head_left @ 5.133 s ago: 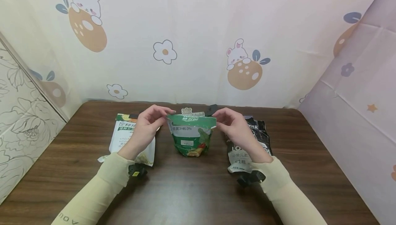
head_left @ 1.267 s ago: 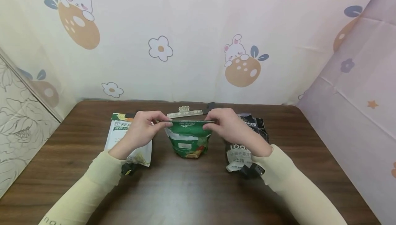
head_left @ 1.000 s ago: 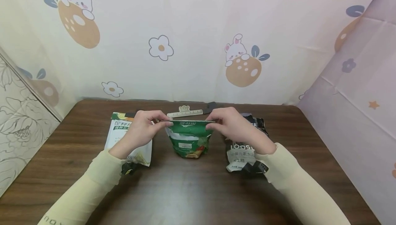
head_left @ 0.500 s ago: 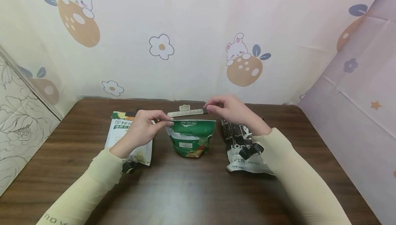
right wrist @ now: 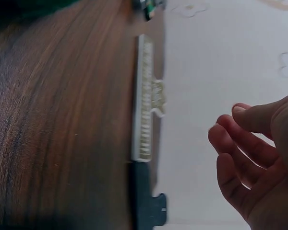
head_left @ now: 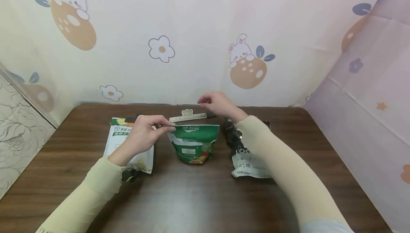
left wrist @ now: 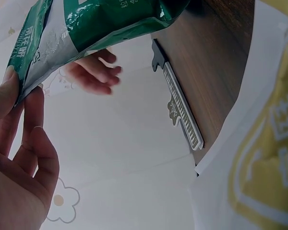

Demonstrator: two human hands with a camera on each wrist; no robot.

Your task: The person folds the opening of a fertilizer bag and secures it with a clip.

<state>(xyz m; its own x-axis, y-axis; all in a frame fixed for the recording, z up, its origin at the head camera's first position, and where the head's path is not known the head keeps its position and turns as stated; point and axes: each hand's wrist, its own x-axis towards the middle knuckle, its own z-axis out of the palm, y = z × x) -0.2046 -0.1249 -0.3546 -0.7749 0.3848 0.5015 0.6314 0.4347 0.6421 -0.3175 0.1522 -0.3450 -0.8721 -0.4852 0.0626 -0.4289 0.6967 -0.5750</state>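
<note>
Pouch (head_left: 193, 142) is pinched by left hand (head_left: 145, 133), right hand (head_left: 218, 104) beyond it.

The left hand (left wrist: 20, 165) pinches the corner of a green bag (left wrist: 105, 24) — the right hand (left wrist: 92, 73), blurred, shows past its edge. A pale clip (left wrist: 181, 101) and a black clip (left wrist: 158, 55) lie end to end on the table (left wrist: 211, 62), a white-and-yellow bag (left wrist: 271, 129) nearer.

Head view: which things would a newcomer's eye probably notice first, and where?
Probably the green bag first, on the brown table between the white bag and the dark bag, its top edge pinched by the left hand. Then perhaps the large bunny print, high at left on the pale backdrop. Behind the bag, the pale clip may stand out, the right hand near it.
</note>
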